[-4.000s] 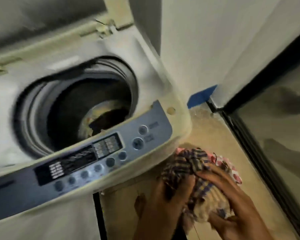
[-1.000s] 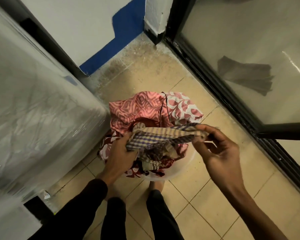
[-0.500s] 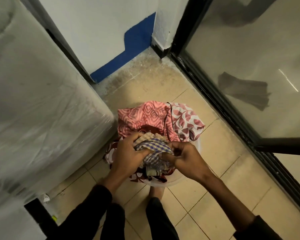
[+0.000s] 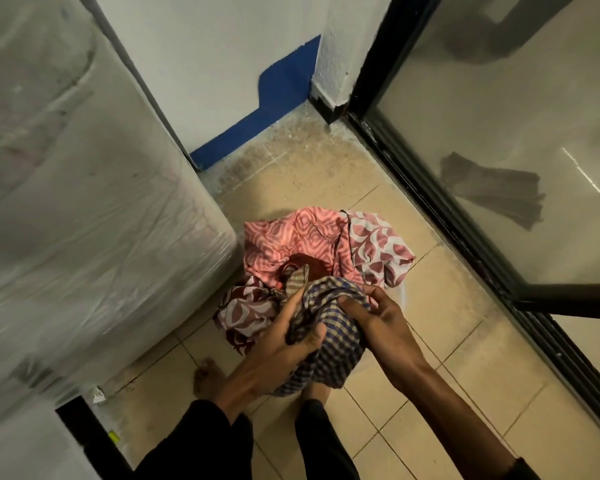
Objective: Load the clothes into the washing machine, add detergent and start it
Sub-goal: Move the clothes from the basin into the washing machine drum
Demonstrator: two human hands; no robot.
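Loading step — lifting cloth from the pile

My left hand (image 4: 288,336) and right hand (image 4: 374,320) both clutch the checked cloth (image 4: 329,344); next — raise it to the washer (image 4: 84,209).

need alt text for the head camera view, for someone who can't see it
Both hands, left hand and right hand, grip a bunched blue-and-tan checked cloth above a heap of pink and maroon patterned clothes on a beige tiled floor. A plastic-wrapped white washing machine stands beside the heap.

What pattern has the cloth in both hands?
Checked cloth, blue and beige; the head view shows it.
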